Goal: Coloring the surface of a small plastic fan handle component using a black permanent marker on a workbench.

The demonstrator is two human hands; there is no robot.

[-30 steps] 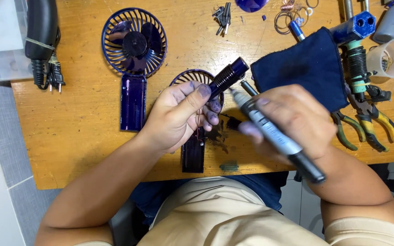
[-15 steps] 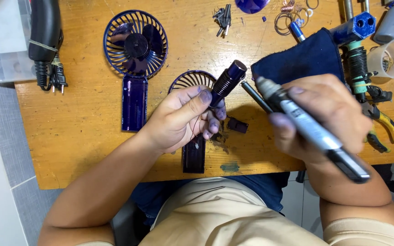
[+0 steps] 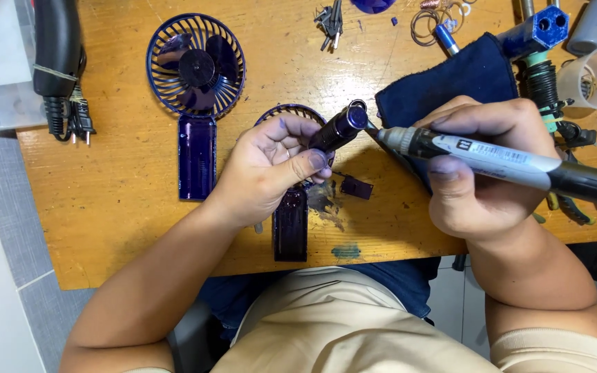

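Colouring in progress: left hand [image 3: 267, 169] grasping a small dark cylindrical part [image 3: 338, 129], raised above the wooden desk [image 3: 126, 228] at centre; right hand [image 3: 481, 166] clenched around a grey marker pen [image 3: 499, 160], tip touching the cylinder's far end. Judged step: inking the part's end. Continuing calls for a steady tip and turning the cylinder. Nearby: assembled purple handheld fan [image 3: 196, 90] far left; dark blue cloth [image 3: 450, 83] behind the marker.

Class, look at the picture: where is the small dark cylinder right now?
In the head view, the small dark cylinder sits at centre, gripped by the left hand above the wooden table, its end touching the marker held in the right hand.
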